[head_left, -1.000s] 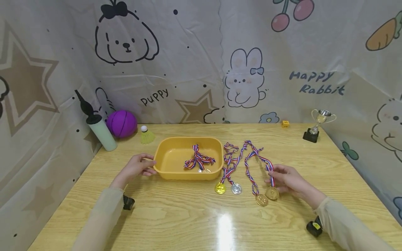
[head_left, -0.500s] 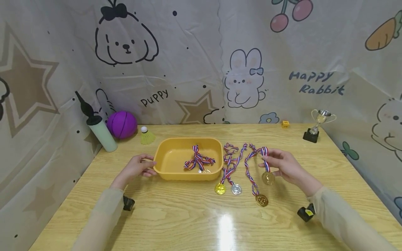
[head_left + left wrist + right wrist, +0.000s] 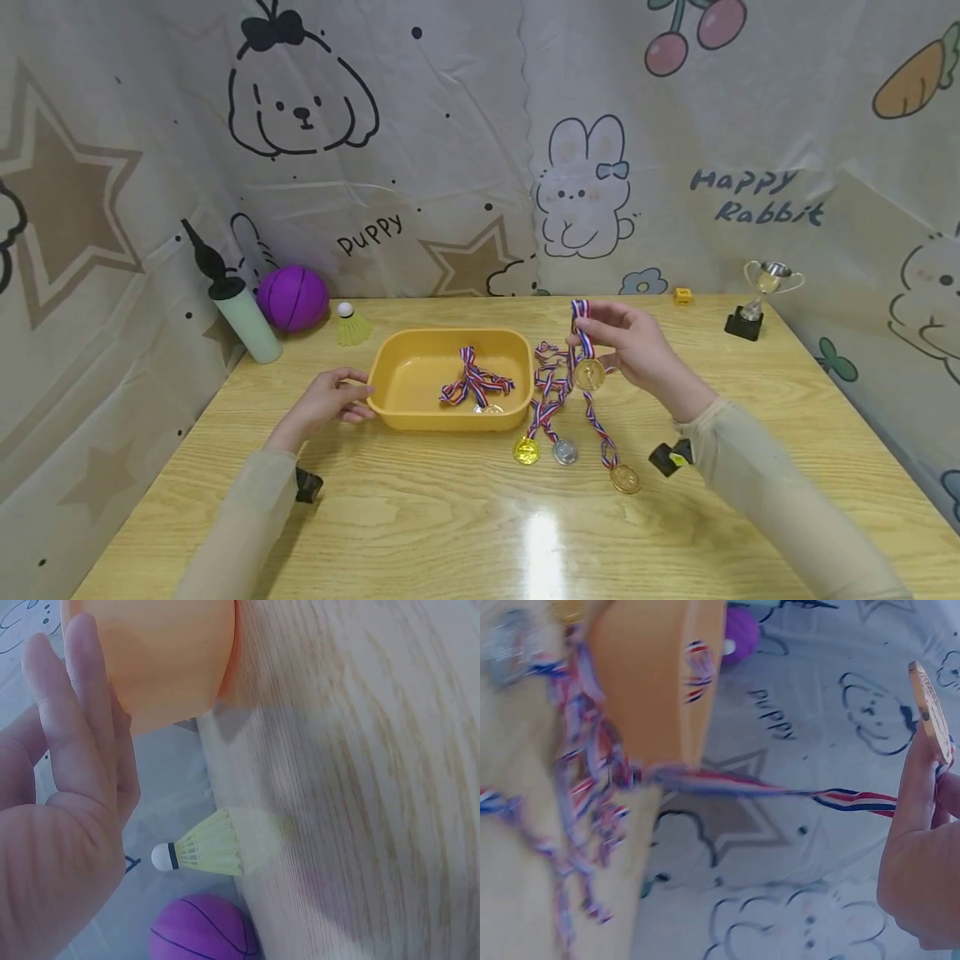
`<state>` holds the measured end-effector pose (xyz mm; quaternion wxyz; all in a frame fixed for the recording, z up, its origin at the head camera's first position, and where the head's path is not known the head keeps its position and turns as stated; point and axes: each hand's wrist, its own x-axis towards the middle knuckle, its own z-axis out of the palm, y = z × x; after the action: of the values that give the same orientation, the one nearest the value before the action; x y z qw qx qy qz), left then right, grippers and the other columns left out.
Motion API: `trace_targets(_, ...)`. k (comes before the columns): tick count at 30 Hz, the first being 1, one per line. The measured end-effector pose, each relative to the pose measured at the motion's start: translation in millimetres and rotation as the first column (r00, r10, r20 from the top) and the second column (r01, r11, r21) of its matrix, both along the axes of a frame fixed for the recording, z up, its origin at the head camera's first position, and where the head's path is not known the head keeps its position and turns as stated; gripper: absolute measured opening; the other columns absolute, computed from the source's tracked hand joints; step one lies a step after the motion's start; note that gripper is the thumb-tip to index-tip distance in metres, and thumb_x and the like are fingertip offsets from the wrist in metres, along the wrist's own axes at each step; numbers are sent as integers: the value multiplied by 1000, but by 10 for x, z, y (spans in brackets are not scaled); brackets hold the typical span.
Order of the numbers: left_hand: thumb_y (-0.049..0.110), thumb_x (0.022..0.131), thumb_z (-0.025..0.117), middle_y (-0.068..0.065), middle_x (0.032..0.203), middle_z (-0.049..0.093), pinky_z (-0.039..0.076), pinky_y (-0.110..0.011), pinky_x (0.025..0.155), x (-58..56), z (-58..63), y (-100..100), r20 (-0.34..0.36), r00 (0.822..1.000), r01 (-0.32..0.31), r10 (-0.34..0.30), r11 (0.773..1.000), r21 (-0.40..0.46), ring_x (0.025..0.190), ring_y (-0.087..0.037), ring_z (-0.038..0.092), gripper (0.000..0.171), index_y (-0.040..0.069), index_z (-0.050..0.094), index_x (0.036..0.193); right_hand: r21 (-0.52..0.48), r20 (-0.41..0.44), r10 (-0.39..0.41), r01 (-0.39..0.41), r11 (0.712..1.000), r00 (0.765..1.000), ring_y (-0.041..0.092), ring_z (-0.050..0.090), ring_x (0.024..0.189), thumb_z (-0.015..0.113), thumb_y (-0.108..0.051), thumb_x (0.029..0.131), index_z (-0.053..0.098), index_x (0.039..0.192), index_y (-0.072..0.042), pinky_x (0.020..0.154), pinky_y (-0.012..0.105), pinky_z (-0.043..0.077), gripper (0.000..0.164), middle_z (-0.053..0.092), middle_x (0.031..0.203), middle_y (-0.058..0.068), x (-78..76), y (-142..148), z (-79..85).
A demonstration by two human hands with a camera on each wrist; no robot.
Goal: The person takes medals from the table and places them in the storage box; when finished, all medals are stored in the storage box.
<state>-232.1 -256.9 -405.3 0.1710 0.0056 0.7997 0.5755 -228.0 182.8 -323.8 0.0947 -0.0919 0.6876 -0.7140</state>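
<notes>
My right hand (image 3: 633, 343) pinches the striped ribbon of a gold-coloured medal (image 3: 588, 375), holding it raised just right of the yellow basin (image 3: 450, 421). In the right wrist view, that ribbon trails from the fingers toward the basin. My left hand (image 3: 333, 398) touches the basin's left rim, and its fingers look straight in the left wrist view. Inside the basin is a bunch of medal ribbons (image 3: 472, 379) with discs partly hidden by the front wall. Beside it lie a bright gold medal (image 3: 527, 451), a silver medal (image 3: 566, 452) and a bronze-coloured medal (image 3: 625, 478).
A purple ball (image 3: 292, 298), a pale green pump (image 3: 247, 321) and a yellow shuttlecock (image 3: 351, 323) stand at the back left of the wooden table (image 3: 420, 517). At the back right are a small trophy (image 3: 759, 300) and a yellow cube (image 3: 682, 297). A printed cloth hangs behind.
My right hand has lifted the gold-coloured medal by its ribbon and carried it left and up toward the basin. The left hand and the basin stay where they were.
</notes>
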Motion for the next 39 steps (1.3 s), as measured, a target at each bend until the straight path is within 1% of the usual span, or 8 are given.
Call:
trace_targets(3, 13, 98, 54, -3, 82, 67, 59, -20, 61, 9, 8, -6, 2, 1000, -4, 4, 1000, -1, 67, -10, 70, 45, -11, 35, 131, -9, -25, 5, -5, 1000, 1000, 9, 70, 83, 63, -16, 93, 56, 120, -6, 55, 20, 55, 30, 62, 101, 0, -34, -144, 124)
trace_targets(8, 12, 98, 54, -2, 81, 67, 59, -20, 61, 13, 16, -23, 0, 1000, -8, 8, 1000, -3, 67, -10, 69, 45, -12, 35, 131, -6, -112, 17, -17, 1000, 994, 9, 70, 82, 64, -17, 93, 63, 110, -15, 51, 19, 51, 17, 63, 99, -2, -96, -386, 280)
trace_targets(15, 12, 98, 53, -3, 81, 67, 59, -20, 61, 22, 22, -47, 6, 1000, -16, 16, 1000, 6, 67, -10, 70, 44, -11, 36, 131, -45, -213, 33, -43, 998, 976, 12, 70, 86, 60, -12, 95, 63, 105, -16, 63, 29, 60, 11, 62, 98, 0, -230, -750, 294)
trace_targets(18, 12, 98, 53, -3, 81, 67, 58, -20, 61, 31, 12, -40, 0, 1000, -12, 12, 1000, 12, 67, -10, 69, 45, -12, 35, 131, -51, -203, 40, -51, 997, 978, 13, 70, 86, 61, -13, 95, 63, 105, -12, 63, 29, 59, 11, 63, 97, 0, -290, -901, 190)
trace_targets(22, 12, 98, 53, -4, 82, 68, 59, -19, 62, 29, -27, -17, -3, 1000, 4, -4, 1000, 31, 68, -10, 70, 45, -13, 36, 132, -30, -157, 48, -53, 998, 987, 13, 70, 85, 61, -12, 95, 61, 112, -3, 63, 29, 59, 19, 63, 97, 3, -349, -1034, -60)
trace_targets(29, 12, 99, 53, -4, 81, 68, 59, -20, 61, 25, -37, -7, 1, 1000, 3, -3, 999, 43, 68, -11, 70, 44, -12, 36, 131, 155, -147, -2, 25, 988, 989, 22, 68, 89, 65, -15, 92, 64, 111, 0, 55, 29, 58, 24, 65, 102, 6, -393, -1151, -496)
trace_targets(33, 14, 99, 53, -6, 83, 67, 58, -19, 61, 14, -6, -13, 0, 1000, 3, -3, 1000, 31, 67, -11, 70, 45, -12, 36, 132, 224, -178, -1, 42, 974, 984, 16, 60, 85, 66, -14, 91, 66, 107, 1, 50, 22, 51, 22, 64, 105, 13, -407, -1191, -629)
trace_targets(39, 13, 99, 53, -7, 84, 66, 59, -20, 61, 28, 7, -13, 7, 1000, -9, 9, 1000, 20, 68, -12, 70, 45, -11, 37, 132, 359, -208, 82, -1, 933, 975, 10, 54, 71, 69, -13, 89, 68, 105, -1, 52, 24, 55, 20, 65, 103, 14, -433, -1252, -753)
